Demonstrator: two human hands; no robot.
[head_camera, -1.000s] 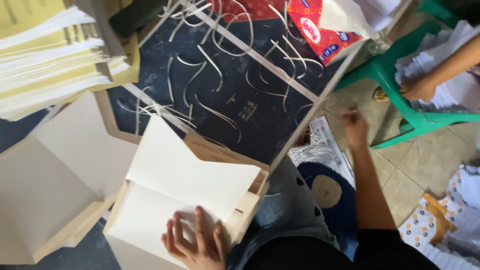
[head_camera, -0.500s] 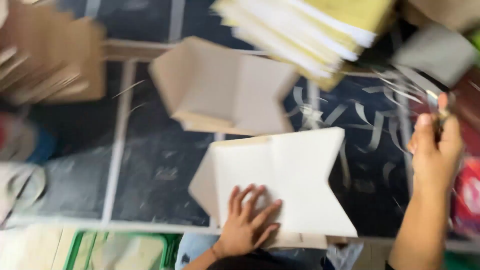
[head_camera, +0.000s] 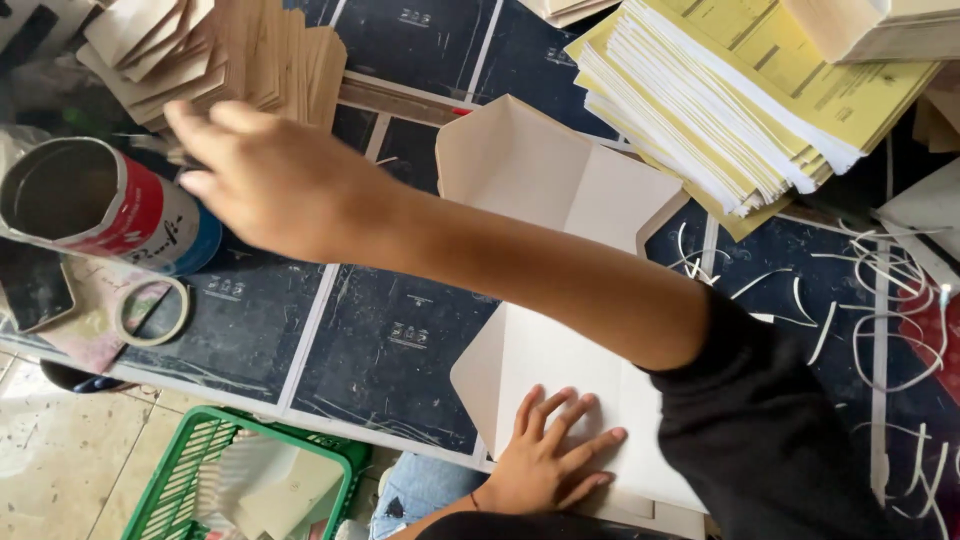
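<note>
My left hand (head_camera: 545, 465) lies flat, fingers spread, on the cream folded paper sheet (head_camera: 560, 375); my right hand (head_camera: 265, 180) reaches, fingers loosely open and empty, toward the brown card stack (head_camera: 250, 60) just beyond.

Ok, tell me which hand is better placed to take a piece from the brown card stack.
Right, most likely. The right hand reaches across beside the brown card stack, next to the can; the left hand lies flat on the white sheet, far from it.
</note>
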